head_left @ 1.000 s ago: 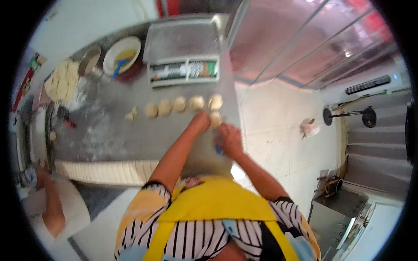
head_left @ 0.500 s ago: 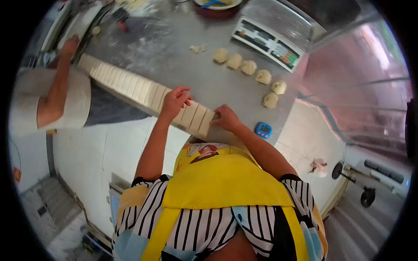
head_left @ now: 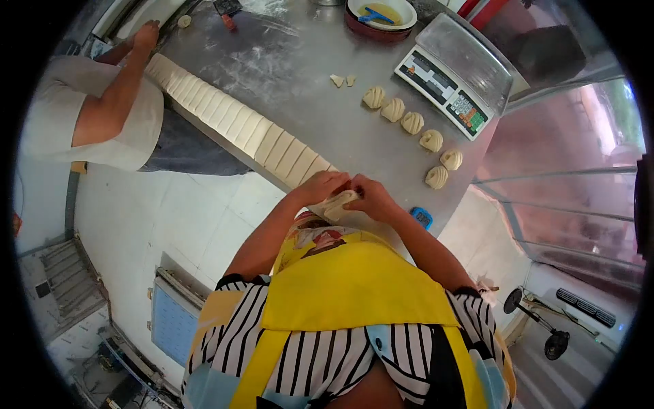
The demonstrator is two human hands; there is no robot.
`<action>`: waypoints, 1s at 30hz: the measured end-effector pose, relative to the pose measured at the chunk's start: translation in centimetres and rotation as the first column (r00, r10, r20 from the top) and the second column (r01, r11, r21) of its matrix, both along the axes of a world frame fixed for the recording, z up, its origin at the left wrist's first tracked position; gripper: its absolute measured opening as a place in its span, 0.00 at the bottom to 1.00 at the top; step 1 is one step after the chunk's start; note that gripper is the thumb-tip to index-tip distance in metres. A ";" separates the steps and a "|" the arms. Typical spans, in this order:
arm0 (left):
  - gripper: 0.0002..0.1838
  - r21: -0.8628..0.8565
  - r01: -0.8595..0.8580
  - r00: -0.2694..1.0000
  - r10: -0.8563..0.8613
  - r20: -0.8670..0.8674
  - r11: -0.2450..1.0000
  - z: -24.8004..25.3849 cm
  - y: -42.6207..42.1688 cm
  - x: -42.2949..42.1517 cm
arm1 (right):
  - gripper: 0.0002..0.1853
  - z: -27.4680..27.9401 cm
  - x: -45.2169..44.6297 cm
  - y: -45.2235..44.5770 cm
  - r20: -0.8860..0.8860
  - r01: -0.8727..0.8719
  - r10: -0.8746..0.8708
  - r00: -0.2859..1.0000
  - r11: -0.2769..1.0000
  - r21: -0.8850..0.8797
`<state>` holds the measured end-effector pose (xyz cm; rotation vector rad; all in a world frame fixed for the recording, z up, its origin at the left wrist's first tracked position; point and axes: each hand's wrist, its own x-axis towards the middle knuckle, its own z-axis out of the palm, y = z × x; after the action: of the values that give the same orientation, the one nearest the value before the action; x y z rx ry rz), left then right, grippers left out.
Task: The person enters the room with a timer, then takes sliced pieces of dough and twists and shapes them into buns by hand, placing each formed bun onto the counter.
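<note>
My left hand [head_left: 323, 187] and my right hand [head_left: 373, 198] are close together at the near table edge. Both have their fingers closed on a pale dough piece [head_left: 338, 206], and some of its far end is hidden behind them. Beside my left hand begins a long row of cut dough strips [head_left: 235, 126], lying side by side along the edge. Several twisted dough rolls [head_left: 411, 123] sit in a curved line beyond my right hand.
A blue timer [head_left: 422, 218] lies right of my right hand. Farther back are a digital scale [head_left: 446, 88], dough scraps [head_left: 338, 80] and a bowl [head_left: 381, 26] with a blue-handled tool. At left, a co-worker's hand [head_left: 146, 34] rests near a dough sheet [head_left: 142, 15].
My left hand has moved right, from above the strips to beside my right hand. Both hands now hold a dough piece at the row's end. The camera view has shifted.
</note>
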<state>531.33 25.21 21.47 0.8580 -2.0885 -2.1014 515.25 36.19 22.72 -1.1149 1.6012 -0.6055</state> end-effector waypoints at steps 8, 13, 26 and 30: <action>0.38 0.774 -0.051 0.925 0.322 -0.202 0.631 -1.6 0.2 -0.4 | 0.18 3.4 -3.0 1.7 0.214 0.321 -0.287 0.934 0.936 -0.145; 0.27 0.328 -0.147 0.959 0.216 -0.185 0.933 -1.2 1.6 -1.7 | 0.17 1.1 -2.7 2.1 0.472 0.538 -0.525 0.709 0.834 0.119; 0.21 0.549 -0.435 0.876 0.476 0.076 0.714 -0.4 1.8 -3.4 | 0.20 1.2 -1.7 1.4 -0.029 0.313 -0.351 0.936 0.867 -0.389; 0.19 0.771 -0.290 0.941 0.318 0.120 0.567 -0.7 0.2 -2.5 | 0.18 3.0 -2.9 1.1 -0.486 -0.200 -0.213 0.848 0.720 -0.665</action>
<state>528.81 25.43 20.73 1.1200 -0.7895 -2.7540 512.36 37.32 25.67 -1.9914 1.8978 -1.0257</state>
